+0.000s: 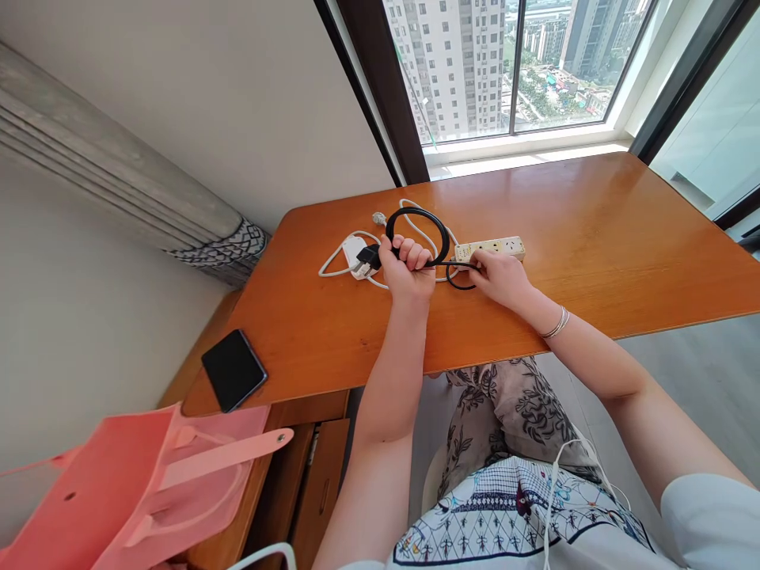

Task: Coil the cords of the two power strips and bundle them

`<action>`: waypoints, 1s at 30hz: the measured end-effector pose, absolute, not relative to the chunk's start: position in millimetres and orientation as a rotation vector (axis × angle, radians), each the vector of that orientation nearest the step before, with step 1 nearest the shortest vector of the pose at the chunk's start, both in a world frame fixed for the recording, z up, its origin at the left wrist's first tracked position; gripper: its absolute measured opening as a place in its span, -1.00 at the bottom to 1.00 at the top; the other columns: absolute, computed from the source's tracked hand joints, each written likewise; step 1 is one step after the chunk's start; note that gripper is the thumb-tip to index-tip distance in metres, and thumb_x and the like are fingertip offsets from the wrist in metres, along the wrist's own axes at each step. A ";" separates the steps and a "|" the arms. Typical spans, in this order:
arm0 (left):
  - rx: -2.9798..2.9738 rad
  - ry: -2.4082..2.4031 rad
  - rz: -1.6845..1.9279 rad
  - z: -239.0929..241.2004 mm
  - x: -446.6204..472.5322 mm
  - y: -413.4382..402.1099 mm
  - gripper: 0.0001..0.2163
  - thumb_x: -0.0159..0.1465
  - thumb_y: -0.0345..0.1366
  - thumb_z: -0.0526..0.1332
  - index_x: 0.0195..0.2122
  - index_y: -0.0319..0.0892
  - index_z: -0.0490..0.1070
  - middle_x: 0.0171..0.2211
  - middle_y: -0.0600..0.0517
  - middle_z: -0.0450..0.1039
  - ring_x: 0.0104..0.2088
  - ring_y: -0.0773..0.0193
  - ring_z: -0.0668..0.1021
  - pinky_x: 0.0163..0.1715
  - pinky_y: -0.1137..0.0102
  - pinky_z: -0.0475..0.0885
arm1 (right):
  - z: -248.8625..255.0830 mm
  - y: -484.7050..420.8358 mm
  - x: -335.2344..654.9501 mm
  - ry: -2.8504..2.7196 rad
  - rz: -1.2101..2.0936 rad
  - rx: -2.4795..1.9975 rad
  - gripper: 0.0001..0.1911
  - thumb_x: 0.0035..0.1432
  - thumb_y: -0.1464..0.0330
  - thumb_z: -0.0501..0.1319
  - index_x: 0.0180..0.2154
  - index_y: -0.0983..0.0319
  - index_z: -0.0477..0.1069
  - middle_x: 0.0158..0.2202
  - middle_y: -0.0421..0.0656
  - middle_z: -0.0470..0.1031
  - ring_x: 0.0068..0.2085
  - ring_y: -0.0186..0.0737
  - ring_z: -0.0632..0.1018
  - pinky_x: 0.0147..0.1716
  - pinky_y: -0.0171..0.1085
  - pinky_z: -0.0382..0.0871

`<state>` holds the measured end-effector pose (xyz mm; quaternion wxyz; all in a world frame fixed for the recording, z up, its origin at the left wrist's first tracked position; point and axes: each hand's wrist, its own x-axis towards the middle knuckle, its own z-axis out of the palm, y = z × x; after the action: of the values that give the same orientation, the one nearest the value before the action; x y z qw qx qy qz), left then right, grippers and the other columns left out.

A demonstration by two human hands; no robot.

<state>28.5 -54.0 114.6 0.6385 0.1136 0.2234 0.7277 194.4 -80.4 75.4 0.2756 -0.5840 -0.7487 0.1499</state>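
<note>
My left hand (408,267) is closed around a coiled black cable (446,236), whose loops stand up above the fist. A black plug (369,256) sticks out at the left side of that fist. My right hand (497,275) pinches a stretch of the same cable, with a small loop hanging below the fingers. Just behind the right hand lies a white power strip (511,245), partly covered by it. White cord (333,273) runs in loops over the desk beneath the cable. A white adapter (354,252) rests left of my left hand, near a white plug (378,218).
The brown wooden desk (594,237) reaches back to a window (516,71). A dark tablet or phone (233,370) lies at the desk's left edge. A pink bag (136,491) stands at the lower left, beside a drawer cabinet (321,475). A tied grey curtain (119,174) hangs at left.
</note>
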 end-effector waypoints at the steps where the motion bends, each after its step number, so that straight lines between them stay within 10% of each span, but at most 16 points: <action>1: 0.266 0.518 1.663 114.9 29.0 -54.3 -0.58 0.51 -0.15 0.08 -0.50 -0.13 0.05 -0.71 0.26 -0.10 -0.76 0.52 -0.01 -0.77 0.58 0.00 | 75.6 -79.1 195.5 -1.982 0.466 -1.605 -0.83 0.32 0.29 0.19 -0.26 0.22 0.50 -0.28 -0.05 0.56 -0.22 -0.10 0.54 -0.25 -0.24 0.28; 10: 0.362 0.637 1.700 110.3 28.9 -51.7 -0.56 0.43 -0.10 0.21 -0.52 -0.13 0.06 -0.69 0.26 -0.13 -0.75 0.52 -0.01 -0.76 0.56 0.02 | 63.7 -64.9 206.3 -1.621 1.244 -1.375 -0.70 0.25 0.11 0.36 -0.31 0.22 0.53 -0.67 -0.28 0.41 -0.60 -0.32 0.43 -0.57 -0.34 0.25; 14: 0.382 0.705 1.717 111.4 25.7 -51.0 -0.55 0.44 -0.09 0.18 -0.51 -0.12 0.04 -0.69 0.26 -0.11 -0.75 0.52 0.00 -0.75 0.56 0.04 | 70.5 -65.4 206.7 -1.397 1.530 -1.304 -0.74 0.25 0.18 0.37 -0.34 0.23 0.50 -0.53 -0.16 0.57 -0.50 -0.28 0.57 -0.52 -0.36 0.42; 24: 0.322 0.705 1.519 113.3 34.5 -54.6 -0.58 0.46 -0.12 0.16 -0.50 -0.13 0.09 -0.69 0.27 -0.07 -0.76 0.55 0.01 -0.79 0.61 0.00 | 64.7 -63.0 197.5 -0.898 1.079 -0.958 -0.75 0.13 0.25 0.42 -0.20 0.17 0.46 -0.17 -0.17 0.62 -0.03 -0.25 0.63 0.02 -0.24 0.57; 30: 0.407 0.744 1.305 106.3 49.0 -56.8 -0.57 0.41 -0.09 0.24 -0.51 -0.15 0.13 -0.68 0.28 -0.07 -0.76 0.58 0.01 -0.80 0.62 -0.05 | 62.3 -33.3 220.1 -0.327 1.190 -0.942 -0.86 0.24 0.50 0.24 -0.25 0.19 0.31 -0.26 -0.15 0.56 -0.17 -0.33 0.66 -0.24 -0.41 0.61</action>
<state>49.0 -56.8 106.3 0.7121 0.1836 0.3357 0.5887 220.1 -33.3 62.3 0.7136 -0.4250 -0.1477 0.5369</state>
